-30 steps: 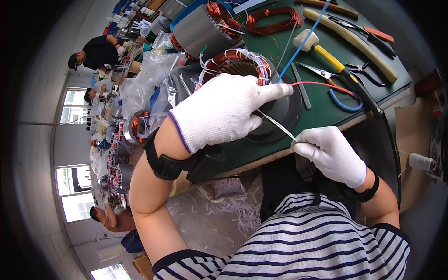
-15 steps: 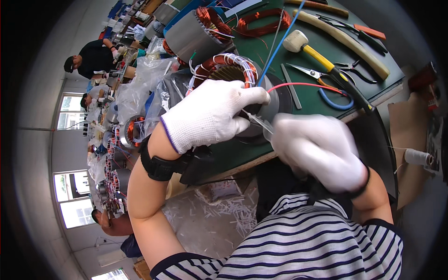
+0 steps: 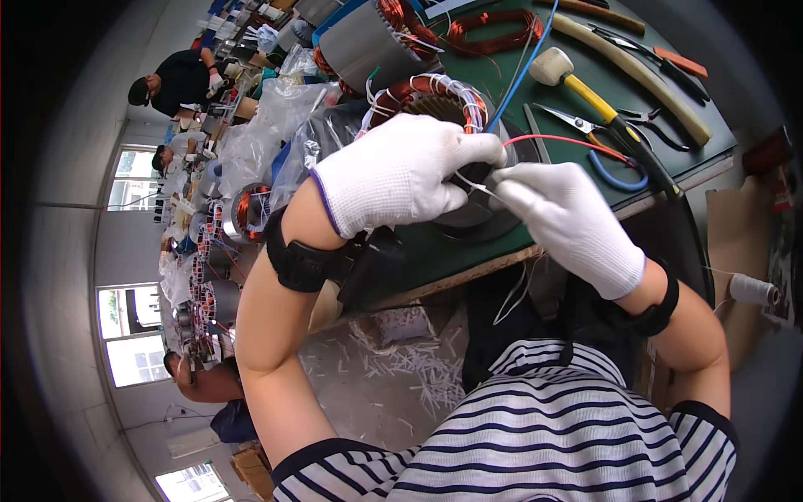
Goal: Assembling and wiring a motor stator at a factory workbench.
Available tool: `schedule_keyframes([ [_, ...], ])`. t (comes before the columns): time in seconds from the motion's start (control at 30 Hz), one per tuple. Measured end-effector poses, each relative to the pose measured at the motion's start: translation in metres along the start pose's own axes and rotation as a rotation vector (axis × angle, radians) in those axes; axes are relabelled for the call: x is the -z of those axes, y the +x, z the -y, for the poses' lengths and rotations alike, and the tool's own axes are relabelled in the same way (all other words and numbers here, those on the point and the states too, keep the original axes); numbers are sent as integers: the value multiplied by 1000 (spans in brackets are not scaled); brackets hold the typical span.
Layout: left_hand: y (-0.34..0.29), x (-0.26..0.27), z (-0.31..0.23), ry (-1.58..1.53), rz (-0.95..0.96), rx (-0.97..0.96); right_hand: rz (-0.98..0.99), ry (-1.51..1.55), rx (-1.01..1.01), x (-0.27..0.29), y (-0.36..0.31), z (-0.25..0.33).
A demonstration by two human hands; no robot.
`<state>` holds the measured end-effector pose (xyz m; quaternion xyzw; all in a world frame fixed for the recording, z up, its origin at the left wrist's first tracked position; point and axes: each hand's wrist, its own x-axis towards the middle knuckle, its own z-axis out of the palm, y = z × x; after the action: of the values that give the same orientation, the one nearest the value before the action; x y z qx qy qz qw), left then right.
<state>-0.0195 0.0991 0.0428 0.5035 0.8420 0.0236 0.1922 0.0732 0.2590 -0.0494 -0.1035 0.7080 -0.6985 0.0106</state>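
Observation:
My left hand (image 3: 401, 171), in a white knit glove, is curled at the near side of a motor stator (image 3: 431, 99) with copper windings laced in white. Its forefinger and thumb close around something that the glove hides. Red (image 3: 569, 144) and blue (image 3: 527, 63) wires run out by that forefinger. A thin white cord (image 3: 478, 186) spans the short gap to my right hand (image 3: 569, 217), also gloved, whose thumb and fingers pinch it. A slack loop of cord (image 3: 510, 305) hangs below the table edge.
On the green table (image 3: 602, 50) lie a mallet (image 3: 585, 94), scissors (image 3: 590, 138), pliers (image 3: 652, 125) and a copper coil (image 3: 493, 33). A larger stator (image 3: 364, 50) and clear plastic bags (image 3: 251, 155) stand left. A cord spool (image 3: 753, 290) is at right. Several people work at far left.
My right hand, blurred before, now shows sharply, pinching the cord close to my left hand. A cord loop now hangs below the table edge. The whole view has shifted slightly.

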Motion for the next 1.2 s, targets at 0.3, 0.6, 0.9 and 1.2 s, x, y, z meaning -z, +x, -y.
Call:
schedule_keyframes([
  [0.3,6,11,-3,4,110,12,99,130,-322,-9,8,-16],
  [0.6,-27,-42,-3,-147,-537,60,146,99,-382,-7,16,-17],
  [0.9,-26,-45,0,-153,-603,-24,139,105,-356,-5,18,-11],
  [1.2,-23,-43,-5,-143,-597,-21,94,-79,-364,-2,24,-26],
])
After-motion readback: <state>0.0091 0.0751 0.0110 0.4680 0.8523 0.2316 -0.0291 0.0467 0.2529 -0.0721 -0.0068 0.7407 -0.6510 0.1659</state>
